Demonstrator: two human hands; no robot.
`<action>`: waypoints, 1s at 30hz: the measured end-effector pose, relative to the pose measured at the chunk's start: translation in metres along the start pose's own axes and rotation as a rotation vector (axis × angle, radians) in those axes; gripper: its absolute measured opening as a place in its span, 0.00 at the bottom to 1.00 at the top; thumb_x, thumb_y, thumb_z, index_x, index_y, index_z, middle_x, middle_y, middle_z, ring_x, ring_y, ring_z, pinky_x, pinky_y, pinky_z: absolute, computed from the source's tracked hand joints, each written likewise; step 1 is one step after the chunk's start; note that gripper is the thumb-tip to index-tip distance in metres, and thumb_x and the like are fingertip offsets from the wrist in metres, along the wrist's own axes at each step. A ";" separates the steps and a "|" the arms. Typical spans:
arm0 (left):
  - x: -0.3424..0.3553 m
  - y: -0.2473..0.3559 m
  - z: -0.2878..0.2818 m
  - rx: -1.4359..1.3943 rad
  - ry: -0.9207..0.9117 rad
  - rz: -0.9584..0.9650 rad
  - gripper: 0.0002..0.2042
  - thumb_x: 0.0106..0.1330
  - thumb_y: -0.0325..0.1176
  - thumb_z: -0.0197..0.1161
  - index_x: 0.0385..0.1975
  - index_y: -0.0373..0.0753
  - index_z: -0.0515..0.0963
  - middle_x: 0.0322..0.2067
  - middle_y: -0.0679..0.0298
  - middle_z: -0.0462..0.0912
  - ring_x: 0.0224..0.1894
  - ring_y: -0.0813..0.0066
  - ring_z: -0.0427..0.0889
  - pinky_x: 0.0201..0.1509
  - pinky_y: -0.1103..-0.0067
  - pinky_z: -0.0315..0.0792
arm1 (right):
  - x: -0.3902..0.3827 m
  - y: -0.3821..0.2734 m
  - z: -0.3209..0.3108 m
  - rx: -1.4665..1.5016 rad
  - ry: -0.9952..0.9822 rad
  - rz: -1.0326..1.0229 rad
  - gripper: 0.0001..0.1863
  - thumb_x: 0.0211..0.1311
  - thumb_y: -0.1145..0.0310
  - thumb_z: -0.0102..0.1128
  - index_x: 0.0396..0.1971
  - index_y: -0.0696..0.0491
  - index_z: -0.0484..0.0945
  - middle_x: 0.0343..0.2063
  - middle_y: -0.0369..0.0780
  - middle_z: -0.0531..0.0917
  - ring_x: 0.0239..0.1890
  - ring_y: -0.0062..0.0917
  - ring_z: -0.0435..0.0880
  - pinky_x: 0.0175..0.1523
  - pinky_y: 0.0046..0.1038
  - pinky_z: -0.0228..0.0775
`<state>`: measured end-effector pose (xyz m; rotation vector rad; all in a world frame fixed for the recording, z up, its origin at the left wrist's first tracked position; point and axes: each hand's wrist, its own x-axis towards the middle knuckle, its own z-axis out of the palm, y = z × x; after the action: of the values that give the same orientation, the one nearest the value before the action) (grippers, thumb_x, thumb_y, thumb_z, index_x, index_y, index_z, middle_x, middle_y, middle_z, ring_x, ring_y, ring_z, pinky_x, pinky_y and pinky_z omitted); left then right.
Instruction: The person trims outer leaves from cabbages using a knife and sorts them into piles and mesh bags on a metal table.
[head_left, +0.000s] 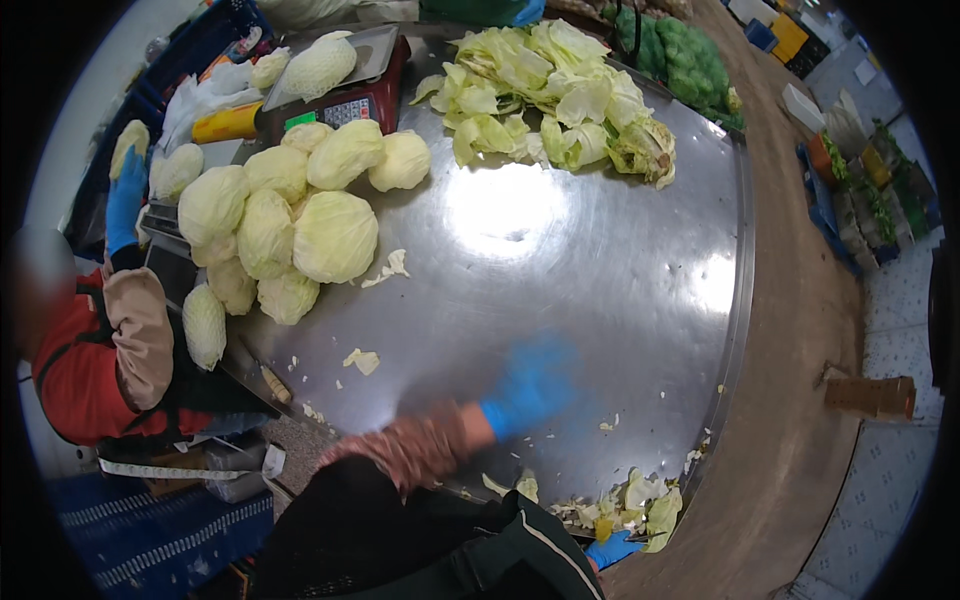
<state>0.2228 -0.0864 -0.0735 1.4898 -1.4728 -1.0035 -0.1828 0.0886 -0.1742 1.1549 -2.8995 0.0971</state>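
My left hand (530,388), in a blue glove, reaches over the bare steel table and is smeared by motion. Its fingers cannot be made out, and no thing shows in it. At the table's near edge, my right hand (612,549), also blue-gloved, shows only in part beside a heap of cabbage scraps (640,500). Whether it grips anything is hidden. Nearest the left hand are small leaf bits and a loose pale piece of leaf (362,361). Several trimmed cabbages (336,237) are piled at the left of the table.
A large heap of outer cabbage leaves (560,95) lies at the far side. Behind the pile stands a red scale (385,90) bearing a netted cabbage (320,68). A co-worker's gloved hand (125,195) holds another cabbage at left. A wooden-handled knife (274,384) rests near the left edge.
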 end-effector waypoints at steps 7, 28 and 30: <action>0.001 -0.111 -0.140 0.820 0.752 -0.590 0.33 0.69 0.49 0.51 0.68 0.35 0.58 0.70 0.46 0.52 0.72 0.50 0.51 0.73 0.50 0.40 | -0.002 -0.003 0.016 0.298 0.019 -0.077 0.28 0.64 0.70 0.48 0.63 0.66 0.62 0.65 0.58 0.60 0.66 0.49 0.62 0.72 0.41 0.48; -0.118 -0.092 0.002 1.025 0.175 0.121 0.21 0.62 0.36 0.54 0.54 0.33 0.72 0.53 0.43 0.73 0.60 0.47 0.68 0.66 0.56 0.60 | 0.008 -0.017 0.019 -0.263 -0.226 -0.386 0.28 0.68 0.71 0.43 0.64 0.68 0.52 0.58 0.60 0.68 0.59 0.49 0.71 0.68 0.38 0.57; -0.136 0.030 0.039 0.303 -0.247 0.339 0.24 0.64 0.42 0.59 0.61 0.45 0.70 0.60 0.50 0.70 0.63 0.49 0.68 0.67 0.56 0.60 | 0.037 0.031 0.075 0.215 -0.018 -0.264 0.29 0.70 0.67 0.43 0.64 0.68 0.52 0.57 0.61 0.69 0.58 0.49 0.72 0.64 0.39 0.62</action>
<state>0.1746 0.0487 -0.0594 1.2858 -2.0498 -0.8022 -0.2310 0.0809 -0.2496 1.5675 -2.7730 0.4030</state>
